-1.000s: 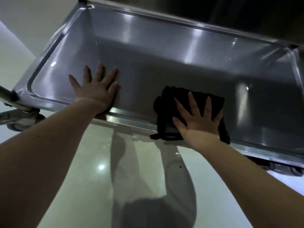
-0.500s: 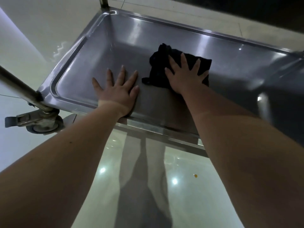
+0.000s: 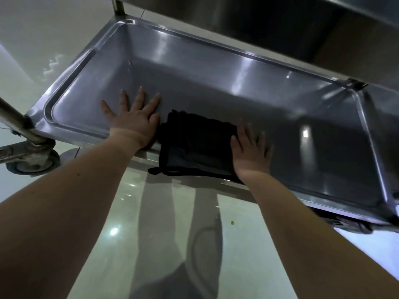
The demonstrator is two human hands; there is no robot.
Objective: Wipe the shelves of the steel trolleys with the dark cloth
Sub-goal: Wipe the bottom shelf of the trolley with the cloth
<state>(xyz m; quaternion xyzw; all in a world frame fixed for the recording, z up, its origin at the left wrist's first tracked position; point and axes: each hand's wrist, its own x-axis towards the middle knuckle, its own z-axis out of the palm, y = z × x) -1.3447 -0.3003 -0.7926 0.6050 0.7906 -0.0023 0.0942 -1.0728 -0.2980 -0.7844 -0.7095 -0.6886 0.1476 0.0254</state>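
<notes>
Both hands are flat with fingers spread, so the grip is released on each. The left hand [image 3: 133,120] presses on the bare grey steel trolley shelf [image 3: 216,87]. The right hand [image 3: 251,153] has its thumb side on the dark folded cloth [image 3: 194,147]. The cloth sits between the 2 hands at the shelf's near lip, with 1 corner drooping over.

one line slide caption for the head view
Left hand flat on the steel shelf, right hand pressing the right edge of the dark cloth at the near rim.
</notes>
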